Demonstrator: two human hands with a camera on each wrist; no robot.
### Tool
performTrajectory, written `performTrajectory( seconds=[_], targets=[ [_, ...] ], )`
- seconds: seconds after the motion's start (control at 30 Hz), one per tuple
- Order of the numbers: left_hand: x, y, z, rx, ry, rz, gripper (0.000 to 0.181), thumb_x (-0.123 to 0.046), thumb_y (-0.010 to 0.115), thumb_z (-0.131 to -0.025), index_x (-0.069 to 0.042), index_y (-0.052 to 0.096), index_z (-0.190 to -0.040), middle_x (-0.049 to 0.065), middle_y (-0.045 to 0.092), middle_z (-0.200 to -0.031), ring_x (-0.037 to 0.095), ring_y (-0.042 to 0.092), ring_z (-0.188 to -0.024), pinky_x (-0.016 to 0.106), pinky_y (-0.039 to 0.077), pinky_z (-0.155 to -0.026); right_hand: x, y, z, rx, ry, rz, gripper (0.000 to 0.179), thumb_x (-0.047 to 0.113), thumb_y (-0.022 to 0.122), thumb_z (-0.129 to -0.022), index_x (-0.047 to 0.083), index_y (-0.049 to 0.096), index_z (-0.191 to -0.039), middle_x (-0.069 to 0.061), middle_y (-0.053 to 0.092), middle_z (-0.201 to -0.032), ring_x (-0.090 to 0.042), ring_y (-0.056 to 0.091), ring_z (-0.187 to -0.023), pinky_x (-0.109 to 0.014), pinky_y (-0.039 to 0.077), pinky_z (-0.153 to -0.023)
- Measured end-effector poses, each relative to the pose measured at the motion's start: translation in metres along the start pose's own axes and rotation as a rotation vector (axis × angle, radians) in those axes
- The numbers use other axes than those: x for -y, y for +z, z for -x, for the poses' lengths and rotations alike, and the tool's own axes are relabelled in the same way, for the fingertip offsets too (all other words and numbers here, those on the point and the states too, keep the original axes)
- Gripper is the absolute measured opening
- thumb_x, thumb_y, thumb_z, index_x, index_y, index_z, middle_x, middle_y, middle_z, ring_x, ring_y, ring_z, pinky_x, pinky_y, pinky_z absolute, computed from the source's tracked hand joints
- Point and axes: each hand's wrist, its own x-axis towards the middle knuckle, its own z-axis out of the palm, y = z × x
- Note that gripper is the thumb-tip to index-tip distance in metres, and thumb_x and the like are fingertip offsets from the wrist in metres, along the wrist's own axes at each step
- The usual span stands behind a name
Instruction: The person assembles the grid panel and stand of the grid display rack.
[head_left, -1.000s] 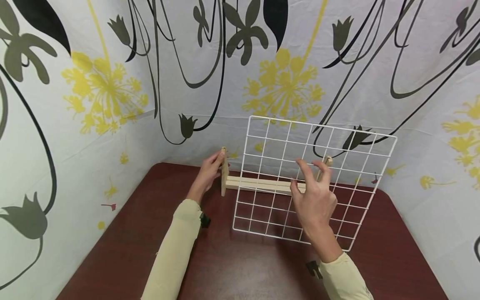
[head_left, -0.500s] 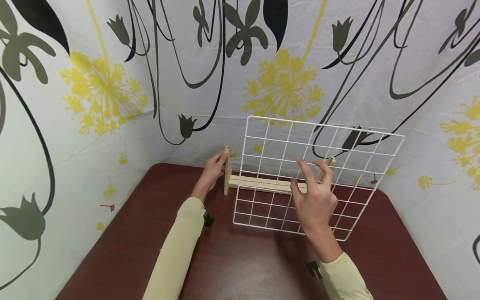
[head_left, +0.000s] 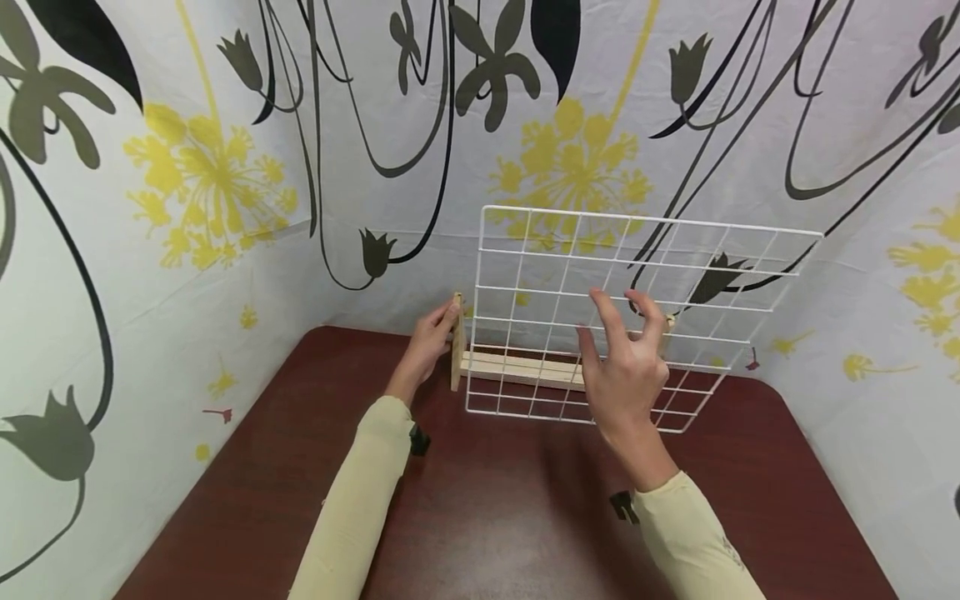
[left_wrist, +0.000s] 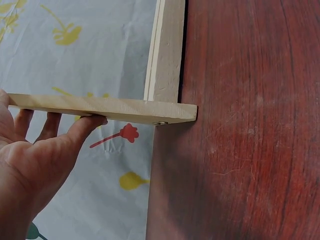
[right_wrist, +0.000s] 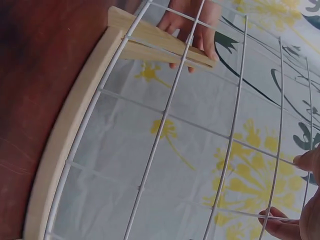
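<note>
My left hand [head_left: 431, 342] holds the upper part of a pale wooden upright [head_left: 457, 346], the left end of a low wooden stand. In the left wrist view, the fingers [left_wrist: 82, 127] lie along one side of that upright [left_wrist: 125, 109]. A wooden crossbar [head_left: 517, 369] runs right from it, partly behind a white wire grid panel [head_left: 557, 292]. My right hand [head_left: 626, 367] grips this panel near its middle, fingers curled at the wires. The panel is tilted, its lower edge in front of the crossbar. The stand's right upright is mostly hidden by the right hand.
The stand is at the back of a dark red-brown table [head_left: 450, 517]. Behind and beside the table hangs a white cloth [head_left: 375, 183] with flower prints, close to the stand. A dark clip-like piece [head_left: 624, 507] shows at the right wrist, another [head_left: 418, 440] at the left.
The right hand has lifted the grid panel and tipped it, so its lower edge has come up towards the crossbar. My left hand and the wooden stand have shifted slightly right.
</note>
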Motion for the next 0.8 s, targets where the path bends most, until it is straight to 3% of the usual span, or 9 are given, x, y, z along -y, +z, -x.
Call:
performTrajectory(
  seconds=[0.23,0.5,0.8],
  targets=[
    [-0.002,0.001,0.000,-0.008,0.002,-0.005,0.060,-0.055,0.053,-0.108,-0.030,0.046,-0.161,0.014,0.053,-0.157,0.031,0.055,-0.136,0.060,0.048,-0.114,0.008,0.004,-0.032,-0.023,-0.038,0.011,0.046,0.032,0.078,-0.097,0.035,0.066,-0.142,-0.017,0.059,-0.144,-0.036,0.070,-0.071,-0.049,0.039,-0.042],
    [-0.001,0.000,0.000,-0.007,-0.011,-0.007,0.060,-0.056,0.054,-0.107,-0.032,0.046,-0.161,0.014,0.051,-0.159,0.031,0.052,-0.141,0.061,0.046,-0.117,0.020,0.006,-0.062,-0.115,-0.065,-0.012,0.042,0.034,0.075,-0.099,0.036,0.066,-0.140,-0.013,0.060,-0.145,-0.035,0.073,-0.071,-0.049,0.039,-0.041],
    [0.001,-0.001,-0.001,0.004,-0.008,-0.009,0.061,-0.055,0.051,-0.108,-0.031,0.042,-0.163,0.016,0.046,-0.164,0.035,0.050,-0.144,0.062,0.043,-0.118,0.031,0.013,-0.086,-0.212,-0.091,-0.047,0.043,0.021,0.080,-0.095,0.034,0.070,-0.134,-0.010,0.062,-0.141,-0.036,0.071,-0.069,-0.048,0.039,-0.043]
  ],
)
